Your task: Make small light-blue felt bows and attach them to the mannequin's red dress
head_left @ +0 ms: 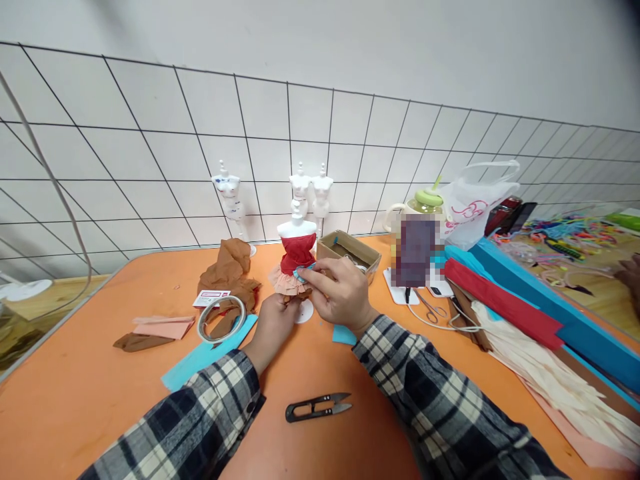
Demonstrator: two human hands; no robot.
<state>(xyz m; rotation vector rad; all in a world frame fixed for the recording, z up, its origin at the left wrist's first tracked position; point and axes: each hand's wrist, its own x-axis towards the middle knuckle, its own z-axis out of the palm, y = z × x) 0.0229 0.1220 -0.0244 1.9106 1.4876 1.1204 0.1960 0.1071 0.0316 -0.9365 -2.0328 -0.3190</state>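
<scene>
A miniature dress form (297, 229) stands upright on a round white base. It wears a red bodice (299, 253) above a ruffled pale-pink skirt (285, 283), with some brown material under the ruffle. My left hand (274, 327) is closed around the lower part of the form, just below the skirt; its fingertips are partly hidden. At the waist, my right hand (344, 291) pinches a small blue strip (302, 272) between thumb and forefinger, against the skirt's top edge. Black thread snips (319, 407) lie on the orange table (200, 433) in front of me.
Left of the form are crumpled brown crepe paper (225, 267), a tape roll (221, 319) and a blue strip (180, 368). Behind stand more white dress forms (229, 193) and a cardboard box (370, 257). On the right lie scissors (431, 308), a cable and coloured paper (505, 303).
</scene>
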